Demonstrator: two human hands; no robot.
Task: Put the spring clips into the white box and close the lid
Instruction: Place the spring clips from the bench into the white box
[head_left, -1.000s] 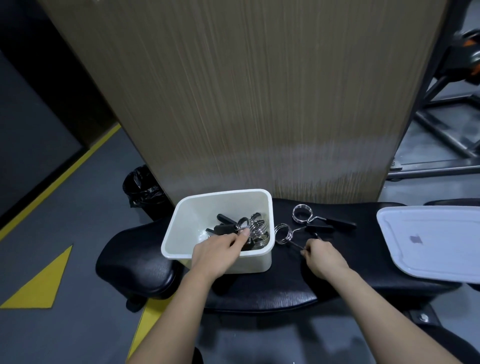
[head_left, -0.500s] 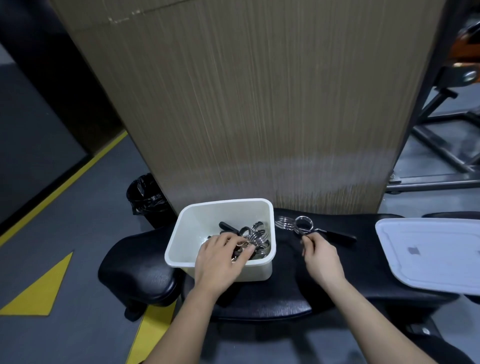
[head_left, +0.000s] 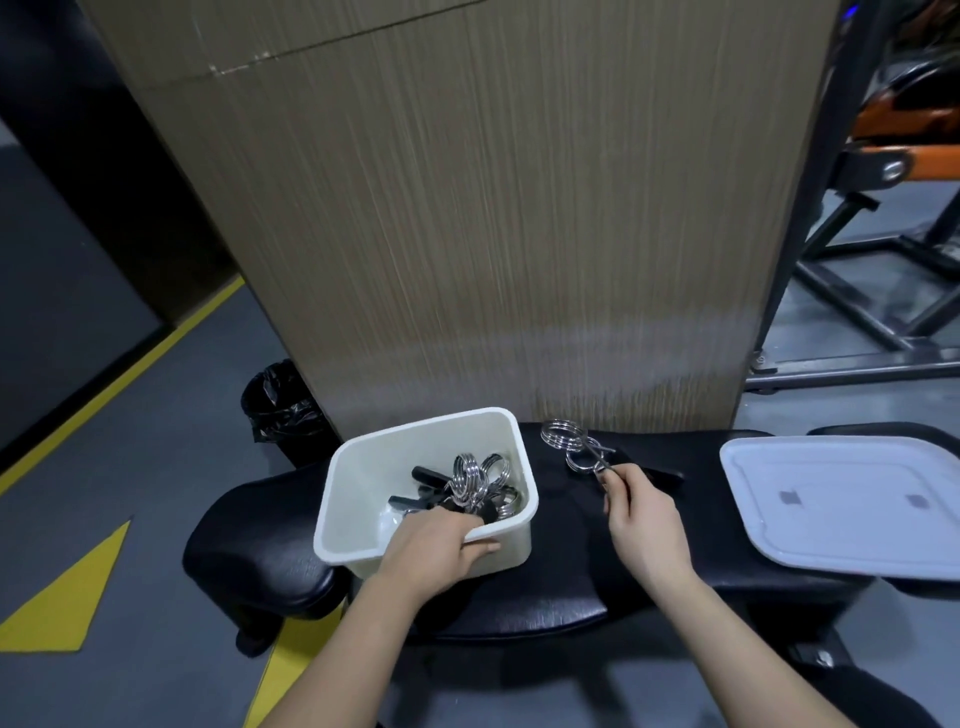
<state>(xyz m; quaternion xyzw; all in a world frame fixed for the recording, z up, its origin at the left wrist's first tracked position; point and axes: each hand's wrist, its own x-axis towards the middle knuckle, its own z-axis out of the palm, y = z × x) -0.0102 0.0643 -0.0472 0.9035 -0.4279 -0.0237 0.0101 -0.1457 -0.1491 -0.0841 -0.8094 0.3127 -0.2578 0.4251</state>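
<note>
A white box (head_left: 363, 478) stands on a black padded bench (head_left: 561, 525), with several chrome spring clips (head_left: 467, 480) with black handles inside it. My left hand (head_left: 434, 543) grips the box's near rim, thumb outside and fingers inside. My right hand (head_left: 641, 512) pinches the handle of a spring clip (head_left: 558, 435) and holds it just above the bench, right of the box. A second clip (head_left: 582, 462) with a black handle lies under it. The white lid (head_left: 852, 504) rests flat at the bench's right end.
A tall wood-grain panel (head_left: 493, 234) rises right behind the bench. A black bin with a liner (head_left: 278, 405) stands on the grey floor at the left. Metal gym frames (head_left: 872, 291) fill the right background. Yellow floor markings lie at the left.
My right hand has lifted a clip off the bench and raised it. My left hand came out of the clips and now grips the box's near rim. The view has tilted upward.
</note>
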